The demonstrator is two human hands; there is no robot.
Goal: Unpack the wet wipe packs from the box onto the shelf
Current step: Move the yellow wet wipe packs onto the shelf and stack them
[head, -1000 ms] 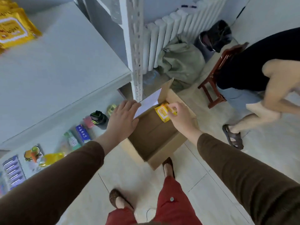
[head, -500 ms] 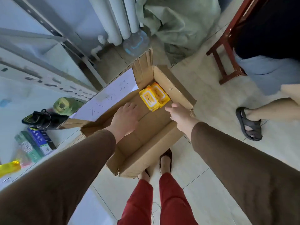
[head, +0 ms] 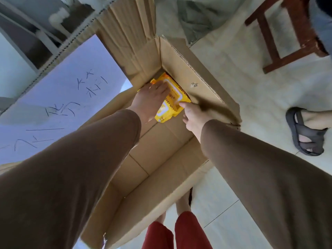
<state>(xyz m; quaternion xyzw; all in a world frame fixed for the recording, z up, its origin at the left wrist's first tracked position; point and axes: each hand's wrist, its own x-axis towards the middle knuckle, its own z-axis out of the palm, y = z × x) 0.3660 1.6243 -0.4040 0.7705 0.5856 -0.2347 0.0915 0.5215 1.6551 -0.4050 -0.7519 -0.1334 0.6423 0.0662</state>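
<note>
Reaching into the cardboard box (head: 179,169), bottom mostly bare; left hand (head: 149,101) laid flat-fingered on the yellow wet wipe packs (head: 172,103) in the far corner; right hand (head: 192,115) touching their near edge, curl of fingers impossible to tell; pick-up step; next, probably closing round the packs and lifting towards the shelf, out of view.

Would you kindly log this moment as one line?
left hand on yellow wipe packs | right hand touching packs | packs in box

Yellow wipe packs (head: 177,97), seemingly two, in box (head: 181,56) corner.
</note>
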